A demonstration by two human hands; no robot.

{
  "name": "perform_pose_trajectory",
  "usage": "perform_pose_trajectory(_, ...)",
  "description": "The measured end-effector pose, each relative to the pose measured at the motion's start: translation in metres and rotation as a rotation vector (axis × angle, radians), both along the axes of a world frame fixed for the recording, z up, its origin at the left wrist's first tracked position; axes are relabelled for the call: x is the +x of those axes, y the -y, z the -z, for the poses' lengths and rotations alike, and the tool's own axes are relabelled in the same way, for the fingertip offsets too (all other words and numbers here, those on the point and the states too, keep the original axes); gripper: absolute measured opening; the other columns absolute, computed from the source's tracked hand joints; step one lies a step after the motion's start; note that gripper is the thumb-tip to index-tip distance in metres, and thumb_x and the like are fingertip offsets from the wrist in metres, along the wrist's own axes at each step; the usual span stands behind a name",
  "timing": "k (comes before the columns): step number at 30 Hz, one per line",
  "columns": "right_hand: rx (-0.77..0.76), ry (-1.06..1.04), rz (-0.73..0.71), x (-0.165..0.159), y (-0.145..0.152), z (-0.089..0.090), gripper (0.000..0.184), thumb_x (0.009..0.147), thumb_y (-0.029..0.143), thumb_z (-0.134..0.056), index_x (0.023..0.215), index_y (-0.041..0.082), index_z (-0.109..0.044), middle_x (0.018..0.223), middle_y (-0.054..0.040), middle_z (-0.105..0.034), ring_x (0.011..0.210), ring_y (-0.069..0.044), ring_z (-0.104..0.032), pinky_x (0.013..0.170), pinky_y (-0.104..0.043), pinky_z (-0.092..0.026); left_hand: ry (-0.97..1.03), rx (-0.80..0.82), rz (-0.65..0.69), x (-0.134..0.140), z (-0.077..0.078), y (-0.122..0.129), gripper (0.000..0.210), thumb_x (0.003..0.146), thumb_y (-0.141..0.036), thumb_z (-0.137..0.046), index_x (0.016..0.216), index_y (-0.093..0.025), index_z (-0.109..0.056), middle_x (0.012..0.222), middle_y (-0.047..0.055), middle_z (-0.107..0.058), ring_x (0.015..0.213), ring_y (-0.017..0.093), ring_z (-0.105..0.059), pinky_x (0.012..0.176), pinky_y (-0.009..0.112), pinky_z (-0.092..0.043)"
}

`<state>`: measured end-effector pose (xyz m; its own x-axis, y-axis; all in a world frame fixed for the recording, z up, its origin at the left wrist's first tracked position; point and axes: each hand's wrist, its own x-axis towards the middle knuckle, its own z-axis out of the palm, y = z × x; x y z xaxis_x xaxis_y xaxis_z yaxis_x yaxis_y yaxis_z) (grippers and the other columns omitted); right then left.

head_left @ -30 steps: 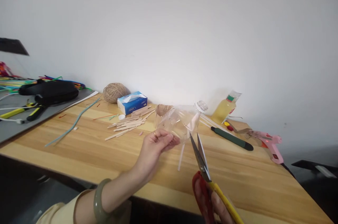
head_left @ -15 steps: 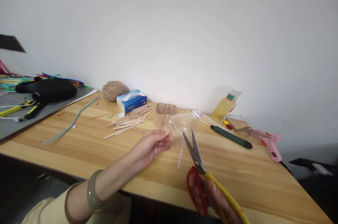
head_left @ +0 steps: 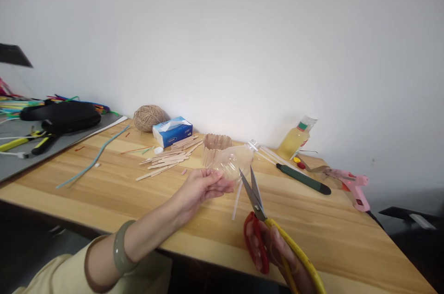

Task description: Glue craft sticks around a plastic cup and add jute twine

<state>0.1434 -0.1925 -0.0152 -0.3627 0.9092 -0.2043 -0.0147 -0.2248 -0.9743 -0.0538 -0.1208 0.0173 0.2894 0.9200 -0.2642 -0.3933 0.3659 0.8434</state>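
My left hand [head_left: 204, 186] pinches the cut edge of a clear plastic bottle top [head_left: 231, 164], its neck pointing away to the upper right. A thin clear strip hangs down from the plastic. In my right hand [head_left: 277, 252] are scissors [head_left: 256, 206] with one red and one yellow handle. Their blades stand apart, tips up, close to the lower right side of the plastic; whether they touch it I cannot tell. Behind the bottle top is a small round holder of wooden sticks [head_left: 217, 141], partly hidden.
Loose craft sticks [head_left: 166, 160], a blue tissue pack [head_left: 173, 131] and a twine ball [head_left: 149, 118] lie left of centre. To the right are a green pen-like tool [head_left: 305, 179], a pink glue gun [head_left: 355, 187] and a yellow liquid bottle [head_left: 293, 141]. Pliers [head_left: 41, 143] rest at far left.
The bottle top has turned in my left hand, so its neck shows clearly now. My right hand and the scissors have shifted slightly up and left, blades still apart.
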Motion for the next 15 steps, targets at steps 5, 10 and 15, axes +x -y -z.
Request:
perform_pose_trajectory(5,0.138,0.096,-0.065,0.003,-0.003,-0.013,0.051,0.08,0.066,-0.039,0.081,0.017,-0.055,0.06,0.0015,-0.046,0.049,-0.009,-0.038,0.051,-0.025,-0.034,-0.011,0.02,0.053,-0.005,0.003,-0.002,0.027,0.066,-0.037,-0.074,0.069,-0.011,-0.066,0.074,0.008,-0.073,0.069,0.016,-0.068,0.068,0.024,-0.049)
perform_pose_trajectory(10,0.129,0.219,0.002,0.008,0.002,-0.01,0.051,0.077,0.068,-0.042,0.077,0.018,-0.05,0.053,0.0044,-0.041,0.04,-0.007,-0.033,0.04,-0.022,-0.026,-0.095,0.065,0.09,-0.011,0.001,-0.004,0.033,0.062,-0.041,-0.075,0.066,-0.01,-0.065,0.068,0.007,-0.072,0.063,0.016,-0.067,0.066,0.026,-0.049)
perform_pose_trajectory(15,0.177,0.319,-0.019,0.019,-0.001,0.012,0.054,0.069,0.073,-0.047,0.069,0.02,-0.045,0.05,0.0073,-0.033,0.039,-0.005,-0.023,0.038,-0.021,-0.019,-0.127,0.088,0.088,-0.011,-0.01,-0.001,0.034,0.058,-0.042,-0.077,0.064,-0.011,-0.065,0.064,0.006,-0.071,0.059,0.015,-0.065,0.062,0.026,-0.048)
